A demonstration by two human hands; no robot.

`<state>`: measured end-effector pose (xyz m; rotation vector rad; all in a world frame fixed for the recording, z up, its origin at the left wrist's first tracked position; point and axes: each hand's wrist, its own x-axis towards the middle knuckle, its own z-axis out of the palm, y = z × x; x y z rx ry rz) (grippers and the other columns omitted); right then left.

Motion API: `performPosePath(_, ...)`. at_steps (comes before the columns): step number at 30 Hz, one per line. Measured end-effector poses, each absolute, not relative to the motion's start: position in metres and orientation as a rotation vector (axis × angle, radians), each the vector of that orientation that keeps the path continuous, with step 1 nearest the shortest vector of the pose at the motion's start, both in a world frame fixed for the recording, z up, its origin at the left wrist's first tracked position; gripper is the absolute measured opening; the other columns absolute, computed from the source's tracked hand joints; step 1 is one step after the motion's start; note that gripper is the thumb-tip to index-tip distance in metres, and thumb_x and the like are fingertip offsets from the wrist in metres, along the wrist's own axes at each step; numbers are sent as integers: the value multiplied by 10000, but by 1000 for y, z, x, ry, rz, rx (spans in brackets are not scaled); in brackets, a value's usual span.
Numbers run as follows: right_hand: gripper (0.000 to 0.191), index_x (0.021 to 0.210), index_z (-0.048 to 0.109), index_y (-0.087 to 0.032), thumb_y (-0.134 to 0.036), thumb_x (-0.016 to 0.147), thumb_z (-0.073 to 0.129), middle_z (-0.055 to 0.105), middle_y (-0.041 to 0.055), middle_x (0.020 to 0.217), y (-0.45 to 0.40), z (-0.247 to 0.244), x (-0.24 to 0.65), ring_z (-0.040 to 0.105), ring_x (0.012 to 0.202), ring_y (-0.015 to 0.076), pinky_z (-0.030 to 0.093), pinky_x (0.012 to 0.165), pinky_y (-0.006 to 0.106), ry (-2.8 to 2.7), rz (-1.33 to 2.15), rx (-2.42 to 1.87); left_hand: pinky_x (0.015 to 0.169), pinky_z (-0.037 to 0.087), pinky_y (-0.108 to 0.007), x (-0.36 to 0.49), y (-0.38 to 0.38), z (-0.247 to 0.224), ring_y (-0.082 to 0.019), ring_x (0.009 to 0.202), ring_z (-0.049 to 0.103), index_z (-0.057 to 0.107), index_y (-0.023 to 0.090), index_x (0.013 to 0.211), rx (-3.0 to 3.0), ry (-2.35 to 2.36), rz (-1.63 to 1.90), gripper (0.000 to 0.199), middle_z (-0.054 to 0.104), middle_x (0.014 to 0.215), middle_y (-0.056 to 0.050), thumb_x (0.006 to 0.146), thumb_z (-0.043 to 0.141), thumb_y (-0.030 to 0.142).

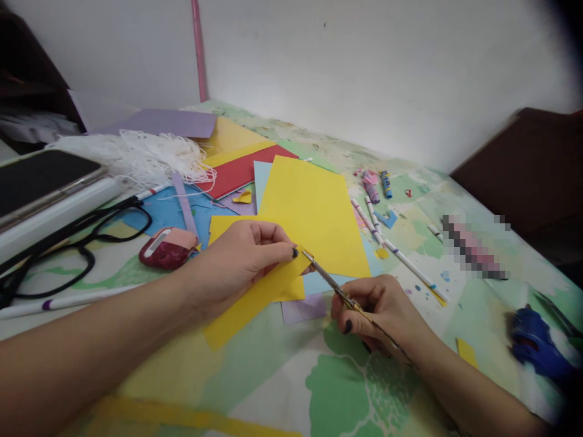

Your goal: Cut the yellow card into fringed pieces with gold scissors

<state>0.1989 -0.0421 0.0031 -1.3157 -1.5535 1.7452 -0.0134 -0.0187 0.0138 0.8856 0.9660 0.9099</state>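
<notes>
My left hand (255, 261) pinches a strip of yellow paper (237, 318) between thumb and fingers near its upper right end. My right hand (382, 312) is closed around a pair of scissors (339, 288), whose blades point up and left. The blade tips meet the paper's edge just right of my left thumb; whether they are parted is too small to tell. Beyond both hands lies a large yellow sheet (310, 206) over light blue paper (319, 283). A small purple piece of paper (304, 308) lies below it.
Glasses (86, 249), a maroon and pink case (168, 247), a phone (45, 179) and tangled white string (146, 158) lie left. Red paper (241, 173) is behind. White sticks (392, 249) and a blue glue gun (537, 343) lie right. A wall closes off the back.
</notes>
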Motion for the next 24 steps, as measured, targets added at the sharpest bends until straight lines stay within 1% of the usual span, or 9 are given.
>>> performPosePath(3,308,622,636,-113,-377,588,791,408,-76,375,-42,3,199,316,295,25,210,283,142,-1564,1737,-1307,687,510,-305,-14,-19,14,-172,705,646,587,188,618,871,940,904,107,607,624,14,709,607,136)
performPosePath(9,348,680,629,-102,-434,655,730,403,-66,416,-43,1,202,306,323,24,212,298,144,-1600,1721,-1231,705,520,-317,-14,-20,14,-185,736,668,579,183,610,842,887,904,126,653,682,-5,726,601,139)
performPosePath(14,327,684,619,-104,-414,675,721,403,-65,431,-43,1,203,298,334,22,211,304,142,-1601,1732,-1206,685,526,-314,-12,-19,15,-182,716,669,568,178,621,837,890,901,116,672,689,-11,715,610,125)
performPosePath(20,320,681,621,-108,-414,683,715,400,-65,439,-43,0,203,309,333,25,223,303,142,-1621,1723,-1216,647,513,-242,-11,-19,15,-156,695,667,578,179,612,870,914,926,131,680,675,-8,724,603,118)
performPosePath(24,349,688,618,-109,-448,684,703,394,-64,433,-43,0,204,297,331,27,214,301,148,-1633,1718,-1220,678,521,-276,-11,-20,14,-182,739,675,584,189,605,847,914,916,131,660,661,6,720,607,132)
